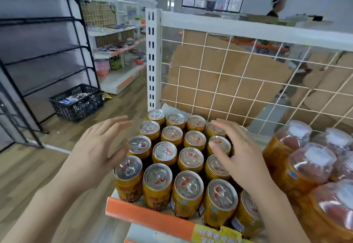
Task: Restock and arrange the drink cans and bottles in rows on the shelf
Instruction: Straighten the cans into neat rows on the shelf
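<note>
Gold-orange ribbed metal drink cans (186, 191) stand upright in tight rows on the white shelf with an orange front strip (152, 218), silver pull-tab tops facing up. The left hand (93, 154) hovers beside them, fingers spread, holding nothing. The right hand (242, 158) rests over the right-hand cans, fingers loosely splayed, apparently ungripped. Plastic-wrapped orange bottles (309, 168) sit just beside.

Our left hand (95, 151): open, fingers spread, palm turned right. Our right hand (240, 154): open, fingers curved, palm down.
</note>
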A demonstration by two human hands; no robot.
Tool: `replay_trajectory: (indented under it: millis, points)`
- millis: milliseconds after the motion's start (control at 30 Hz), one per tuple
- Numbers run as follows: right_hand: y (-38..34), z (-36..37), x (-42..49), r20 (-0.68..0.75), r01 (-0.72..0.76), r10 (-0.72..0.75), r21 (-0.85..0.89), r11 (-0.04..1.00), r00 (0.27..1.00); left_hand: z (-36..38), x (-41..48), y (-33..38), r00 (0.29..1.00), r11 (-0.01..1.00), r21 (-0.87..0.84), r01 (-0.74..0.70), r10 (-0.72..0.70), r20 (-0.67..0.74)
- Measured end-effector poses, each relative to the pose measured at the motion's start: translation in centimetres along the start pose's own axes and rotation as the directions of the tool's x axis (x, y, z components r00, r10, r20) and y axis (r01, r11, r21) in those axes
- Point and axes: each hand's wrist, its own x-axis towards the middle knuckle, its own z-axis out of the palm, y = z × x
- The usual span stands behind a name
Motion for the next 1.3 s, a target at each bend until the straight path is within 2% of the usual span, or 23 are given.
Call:
replay_trajectory:
  millis: [267,433,567,733,867,967,1100,1300]
  points:
    - [0.6,2.9,5.2,0.146,-0.016,0.031,-0.101,0.995,0.989,2.3,5.6,-2.3,0.992,0.997,-0.053,-0.062,0.068,0.107]
    - [1.2,4.3,8.8,0.292,-0.002,0.052,-0.171,0.985,0.955,5.6,10.6,-4.1,0.976,0.987,-0.079,-0.139,0.15,0.157]
    - [2.1,6.5,11.4,0.437,-0.03,0.117,-0.202,0.979,0.892,9.0,14.1,-5.1,0.944,0.98,-0.107,-0.166,0.189,0.27]
    - [2.8,9.8,13.7,0.576,-0.055,0.183,-0.233,0.971,0.797,12.0,16.5,-5.7,0.904,0.986,-0.068,-0.153,0.167,0.393]
    - [3.2,10.7,14.8,0.615,-0.085,0.224,-0.247,0.965,0.756,12.5,17.9,-6.5,0.868,0.977,-0.084,-0.194,0.211,0.449]
    - [3.2,10.8,15.2,0.625,-0.091,0.231,-0.248,0.965,0.746,12.5,19.0,-6.6,0.812,0.959,-0.095,-0.268,0.278,0.513]
    - [2.9,11.3,15.7,0.609,-0.052,0.228,-0.293,0.955,0.76,12.1,20.3,-6.4,0.727,0.939,-0.125,-0.321,0.329,0.603]
    - [3.5,11.4,16.8,0.583,-0.005,0.199,-0.317,0.948,0.788,11.5,21.1,-5.8,0.666,0.914,-0.114,-0.389,0.365,0.651]
